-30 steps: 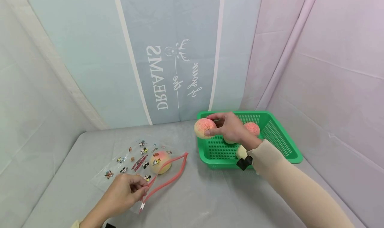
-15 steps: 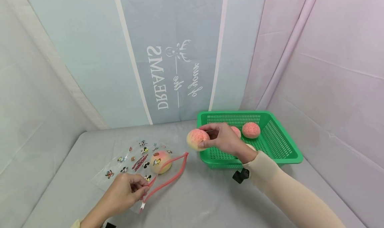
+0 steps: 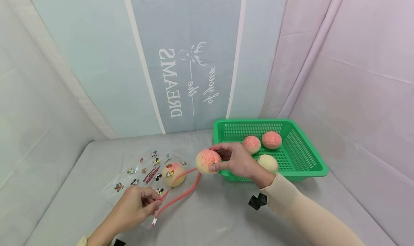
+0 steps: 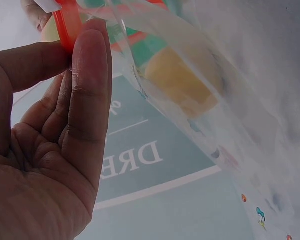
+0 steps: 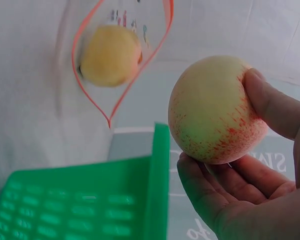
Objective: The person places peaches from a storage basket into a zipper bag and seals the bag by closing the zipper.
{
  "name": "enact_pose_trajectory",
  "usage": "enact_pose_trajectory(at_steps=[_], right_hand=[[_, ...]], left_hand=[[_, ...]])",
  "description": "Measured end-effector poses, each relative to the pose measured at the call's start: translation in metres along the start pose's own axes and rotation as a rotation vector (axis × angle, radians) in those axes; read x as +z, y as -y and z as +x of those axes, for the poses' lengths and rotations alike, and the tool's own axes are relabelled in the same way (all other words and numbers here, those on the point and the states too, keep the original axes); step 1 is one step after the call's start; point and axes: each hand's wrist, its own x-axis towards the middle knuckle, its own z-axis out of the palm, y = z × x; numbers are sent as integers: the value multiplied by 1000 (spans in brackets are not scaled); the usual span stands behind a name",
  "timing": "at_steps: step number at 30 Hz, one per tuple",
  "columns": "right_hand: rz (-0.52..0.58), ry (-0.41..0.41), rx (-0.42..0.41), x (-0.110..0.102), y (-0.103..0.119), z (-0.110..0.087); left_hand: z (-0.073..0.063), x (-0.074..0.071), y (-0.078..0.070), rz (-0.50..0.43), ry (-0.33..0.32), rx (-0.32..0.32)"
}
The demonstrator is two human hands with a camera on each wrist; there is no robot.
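Observation:
My left hand (image 3: 137, 208) pinches the red zip edge of a clear printed zip bag (image 3: 150, 176) between thumb and forefinger. The bag's mouth gapes toward the right, and one peach (image 3: 174, 174) lies inside it. My right hand (image 3: 237, 161) grips a second peach (image 3: 207, 161), pink on top and pale yellow below, in front of the basket's left side and overlapping the far corner of the bag mouth in the head view. In the right wrist view the thumb presses one side of this peach (image 5: 215, 112) while the fingers support it from the other.
A green plastic basket (image 3: 305, 149) stands to the right, with two pink peaches (image 3: 271, 140) and a pale yellow one (image 3: 267, 163) inside. Grey cloth covers the table (image 3: 207, 217). A printed curtain (image 3: 207, 59) hangs behind, and pale fabric walls rise at both sides.
My right hand has carried the peach from over the basket's left rim leftward and nearer, to the bag's mouth. The peaches in the basket show more fully. The left hand has stayed still.

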Motion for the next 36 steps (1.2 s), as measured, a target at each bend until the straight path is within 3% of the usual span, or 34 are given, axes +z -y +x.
enact_pose_trajectory(at_steps=[9, 26, 36], right_hand=[[38, 30, -13, 14, -6, -6], [2, 70, -76, 49, -8, -17], [-49, 56, -9, 73, -17, -19]], left_hand=[[0, 0, 0, 2, 3, -8], [1, 0, 1, 2, 4, -25], [1, 0, 1, 0, -3, 2]])
